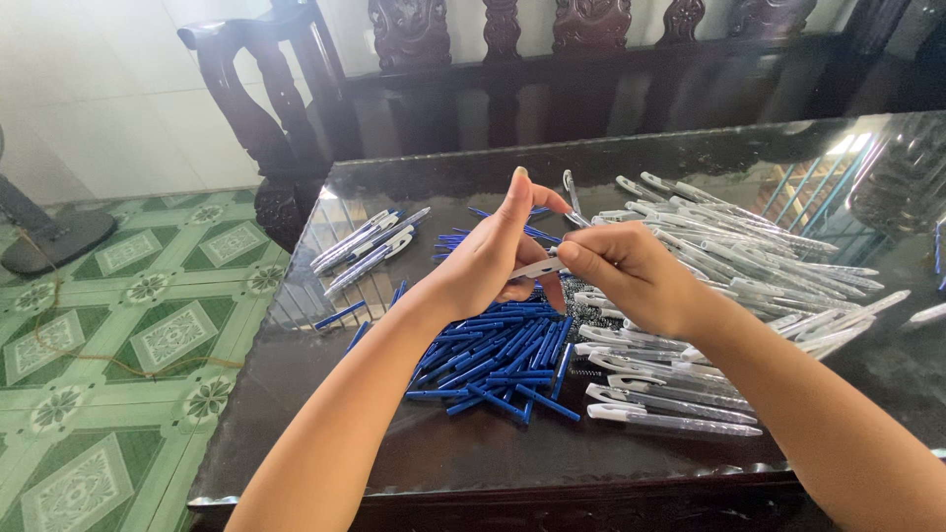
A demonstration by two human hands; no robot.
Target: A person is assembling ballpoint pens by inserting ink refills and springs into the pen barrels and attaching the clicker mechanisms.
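My left hand (493, 256) and my right hand (631, 276) meet above the middle of a dark glass-topped table (473, 453). Both pinch one clear pen barrel with a white clip (540, 266), which lies level between them. Under my hands lies a heap of blue pen refills (498, 360). To the right spreads a big pile of clear pen barrels with white clips (739, 266). Several more barrels (670, 404) lie in a row near the front edge.
A small group of assembled pens (370, 246) lies at the table's left. A dark carved wooden bench (552, 59) stands behind the table. Green patterned floor tiles (128, 335) lie to the left, with a fan base (54, 236). A clear bag (902, 177) sits at far right.
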